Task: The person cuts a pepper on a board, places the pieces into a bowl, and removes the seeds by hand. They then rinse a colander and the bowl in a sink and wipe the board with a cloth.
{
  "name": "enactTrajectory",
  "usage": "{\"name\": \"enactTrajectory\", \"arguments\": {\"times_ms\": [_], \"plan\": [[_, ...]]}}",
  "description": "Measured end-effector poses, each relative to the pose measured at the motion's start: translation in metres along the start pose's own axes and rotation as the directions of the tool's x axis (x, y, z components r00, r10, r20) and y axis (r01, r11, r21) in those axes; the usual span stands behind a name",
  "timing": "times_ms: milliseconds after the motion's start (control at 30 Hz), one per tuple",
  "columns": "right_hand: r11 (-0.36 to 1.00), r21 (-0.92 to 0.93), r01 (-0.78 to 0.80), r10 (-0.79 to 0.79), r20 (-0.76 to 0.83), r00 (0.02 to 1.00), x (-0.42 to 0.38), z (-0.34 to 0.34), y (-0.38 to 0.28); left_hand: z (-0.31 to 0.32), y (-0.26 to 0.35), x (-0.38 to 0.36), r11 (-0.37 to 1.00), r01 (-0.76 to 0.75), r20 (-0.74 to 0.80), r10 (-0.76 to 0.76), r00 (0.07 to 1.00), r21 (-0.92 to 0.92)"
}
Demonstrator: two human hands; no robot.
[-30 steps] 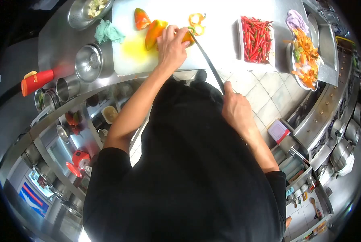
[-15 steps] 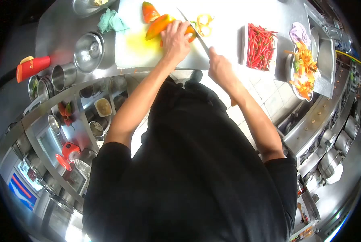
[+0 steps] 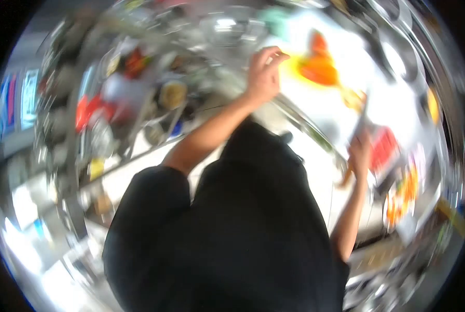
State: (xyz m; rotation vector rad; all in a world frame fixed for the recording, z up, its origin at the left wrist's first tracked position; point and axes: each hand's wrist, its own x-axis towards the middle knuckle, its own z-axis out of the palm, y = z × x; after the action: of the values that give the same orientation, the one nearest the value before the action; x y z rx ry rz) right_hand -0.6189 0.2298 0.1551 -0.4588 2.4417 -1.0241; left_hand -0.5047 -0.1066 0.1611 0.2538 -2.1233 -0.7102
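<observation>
The view is smeared by motion. My left hand (image 3: 265, 75) is lifted off the peppers, beside the near left edge of the white cutting board (image 3: 308, 106). Its fingers are bent and apart, with nothing visible between them. In my right hand (image 3: 361, 152) is a knife (image 3: 365, 112), its blade pointing away over the board. Orange-red bell peppers (image 3: 318, 70) lie on the board, with yellowish cut pieces (image 3: 352, 99) near the blade. A yellow stain shows beside the peppers.
A tray of red chillies (image 3: 384, 148) sits right of my right hand. Beyond it is a bowl of cut orange pepper (image 3: 403, 192). A green cloth (image 3: 275, 22) and a metal bowl (image 3: 227, 28) lie past my left hand. Shelves with pots stand at left.
My left hand has let go of the pepper and moved left, off the board. My right hand still holds the knife. The whole view has turned left.
</observation>
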Motion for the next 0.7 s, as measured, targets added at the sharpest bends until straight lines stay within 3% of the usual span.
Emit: {"name": "enactTrajectory", "arguments": {"times_ms": [33, 100, 200, 267, 300, 367, 400, 433, 500, 533, 567, 600, 633, 667, 700], "plan": [[0.987, 0.095, 0.129, -0.131, 0.014, 0.991, -0.001, 0.001, 0.045, -0.037, -0.028, -0.003, 0.986, 0.164, -0.073, -0.161, 0.984, 0.028], [0.953, 0.270, -0.134, 0.142, -0.011, 0.990, -0.047, 0.011, -0.037, -0.122, -0.093, -0.022, 0.893, 0.441, -0.295, -0.399, 0.868, 0.092], [0.920, 0.361, -0.151, 0.209, -0.126, 0.970, -0.084, 0.045, -0.038, -0.235, -0.195, -0.050, 0.656, 0.703, -0.588, -0.464, 0.662, 0.274], [0.895, 0.427, -0.127, 0.166, -0.054, 0.985, -0.091, 0.062, -0.039, -0.304, -0.272, -0.067, 0.478, 0.658, -0.494, -0.435, 0.753, 0.582], [0.952, 0.277, -0.132, 0.144, -0.026, 0.989, -0.091, 0.063, -0.059, -0.318, -0.288, -0.061, 0.491, 0.657, -0.487, -0.441, 0.754, 0.572], [0.959, 0.247, -0.141, 0.146, 0.000, 0.989, -0.083, 0.066, -0.064, -0.330, -0.314, -0.050, 0.521, 0.315, -0.085, -0.418, 0.905, 0.793], [0.962, 0.226, -0.152, 0.146, 0.046, 0.988, -0.083, 0.064, -0.063, -0.332, -0.321, -0.055, 0.546, 0.306, -0.061, -0.421, 0.905, 0.780], [0.960, 0.209, -0.189, 0.182, 0.052, 0.982, -0.080, 0.066, -0.066, -0.327, -0.337, -0.058, 0.330, 0.118, 0.068, -0.500, 0.863, 0.937], [0.952, 0.196, -0.233, 0.245, -0.039, 0.969, -0.077, 0.071, -0.089, -0.322, -0.356, -0.058, 0.321, -0.070, 0.195, -0.376, 0.906, 0.944], [0.938, 0.191, -0.289, 0.294, 0.005, 0.956, -0.075, 0.067, -0.084, -0.318, -0.367, -0.058, 0.301, -0.162, 0.257, -0.310, 0.915, 0.940], [0.934, 0.200, -0.296, 0.310, -0.037, 0.950, -0.074, 0.066, -0.098, -0.314, -0.368, -0.049, 0.390, -0.118, 0.286, -0.408, 0.867, 0.913], [0.964, 0.095, -0.247, 0.252, -0.044, 0.967, -0.073, 0.062, -0.086, -0.310, -0.355, -0.044, 0.477, 0.099, 0.240, -0.598, 0.765, 0.873], [0.949, 0.168, -0.266, 0.276, -0.034, 0.961, -0.073, 0.064, -0.090, -0.312, -0.336, -0.035, 0.431, 0.332, 0.164, -0.782, 0.602, 0.839], [0.939, 0.115, -0.324, 0.327, -0.013, 0.945, -0.073, 0.060, -0.097, -0.317, -0.319, -0.030, 0.318, 0.461, 0.121, -0.905, 0.407, 0.828], [0.943, 0.172, -0.284, 0.294, -0.034, 0.955, -0.074, 0.063, -0.090, -0.321, -0.314, -0.045, 0.356, 0.371, 0.083, -0.807, 0.584, 0.858]]}}
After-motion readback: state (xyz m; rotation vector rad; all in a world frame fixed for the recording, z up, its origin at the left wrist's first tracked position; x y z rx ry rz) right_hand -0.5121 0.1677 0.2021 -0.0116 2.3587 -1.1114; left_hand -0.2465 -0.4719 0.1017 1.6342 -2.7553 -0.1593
